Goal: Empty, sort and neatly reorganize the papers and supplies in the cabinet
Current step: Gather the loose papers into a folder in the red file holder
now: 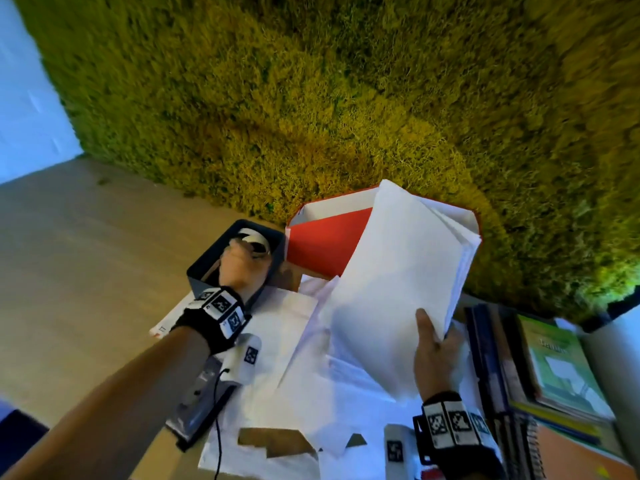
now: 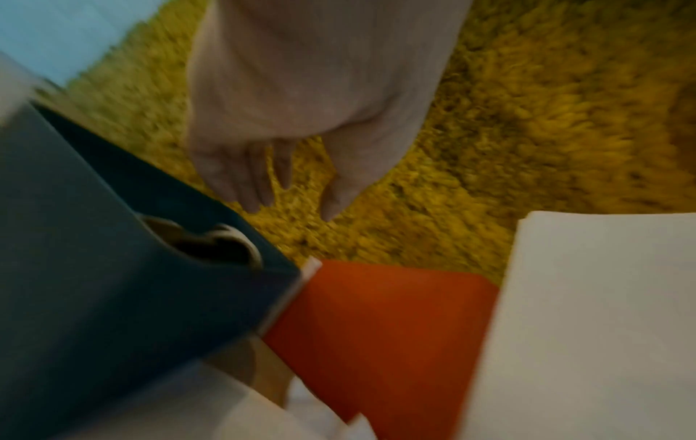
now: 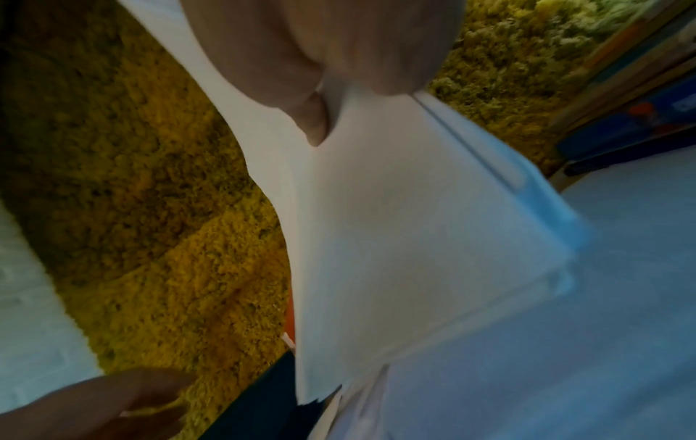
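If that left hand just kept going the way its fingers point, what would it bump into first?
Probably the tape roll inside the dark box: the left hand hovers open over that box, fingers extended toward the green mossy wall beyond. Depth is unclear.

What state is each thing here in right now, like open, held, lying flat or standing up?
Left hand: open, fingers straight, above the dark box.
Right hand: grips the paper stack.
Paper stack: held up, tilted, sheets fanned at the top.
Red box: upright, open on top.
Dark box: open on top, tape roll inside.
Loose papers: lying flat, scattered.
Books: stacked flat.
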